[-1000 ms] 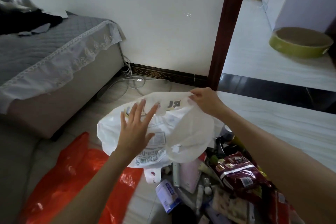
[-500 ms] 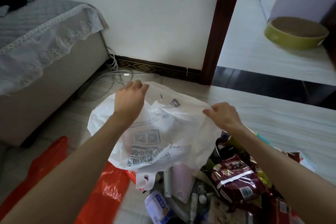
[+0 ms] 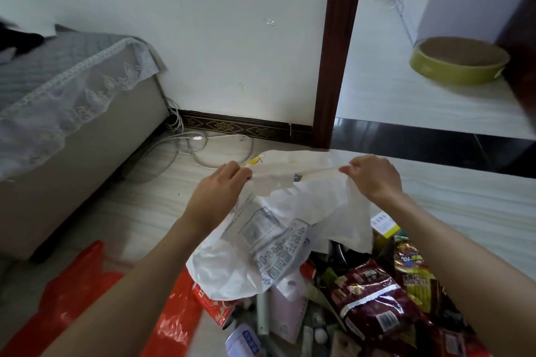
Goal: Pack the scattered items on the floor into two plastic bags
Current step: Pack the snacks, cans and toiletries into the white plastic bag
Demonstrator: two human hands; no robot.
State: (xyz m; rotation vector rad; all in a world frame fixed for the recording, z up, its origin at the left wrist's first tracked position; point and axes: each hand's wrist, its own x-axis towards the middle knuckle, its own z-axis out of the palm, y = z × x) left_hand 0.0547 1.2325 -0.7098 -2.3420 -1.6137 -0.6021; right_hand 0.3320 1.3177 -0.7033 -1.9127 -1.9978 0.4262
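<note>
The floor [image 3: 139, 211] is pale, wood-grained tile, running to a white wall with a dark patterned skirting board [image 3: 237, 127] and a dark red door frame [image 3: 336, 46]; beyond the doorway a green round tray [image 3: 458, 64] sits on the floor of the next room. A bed [image 3: 72, 90] with a lace-edged grey cover stands at the left, with pale cables [image 3: 185, 139] coiled by its foot. Compared with half a second earlier, both hands have moved to the far rim of the white plastic bag [image 3: 275, 229] and drawn it taut between them, the right one having risen from the bag's side. The left hand [image 3: 216, 191] pinches the rim with curled fingers; the right hand [image 3: 374, 177] pinches it likewise. The bag hangs above the pile of scattered items [image 3: 362, 304] at lower right. There are two bags: this white one and one red plastic bag [image 3: 72, 298] lying flat on the floor at lower left. Two hands show.
</note>
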